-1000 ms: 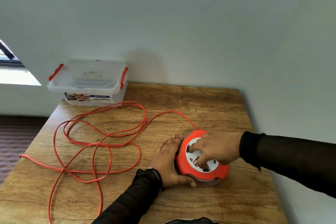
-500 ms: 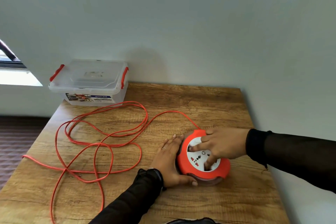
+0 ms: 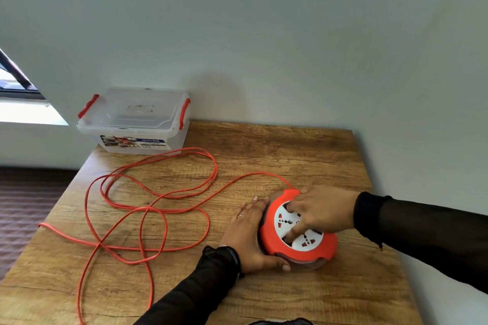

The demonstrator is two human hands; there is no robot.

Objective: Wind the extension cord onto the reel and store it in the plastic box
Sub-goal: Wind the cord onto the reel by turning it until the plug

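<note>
A round orange reel [image 3: 273, 244] with a white socket face lies flat on the wooden table [image 3: 303, 155], near its right side. My left hand [image 3: 248, 235] cups the reel's left side, fingers straight along it and thumb wrapped round the front rim. My right hand [image 3: 323, 211] lies on top, its fingertips hooked into the recesses of the white face. The orange extension cord [image 3: 158, 194] leaves the reel's far edge and sprawls in loose loops over the table's left half; one end runs off the front edge. The clear plastic box [image 3: 134, 120] stands shut at the far left corner.
The box has red clip handles and a closed lid. A pale wall runs right behind the table and along its right edge. Left of the table the floor is dark, with a window above it.
My right hand has turned on the reel's face, its fingers shifting round the white disc. The cord loops have crept slightly. My left hand has stayed against the reel.
</note>
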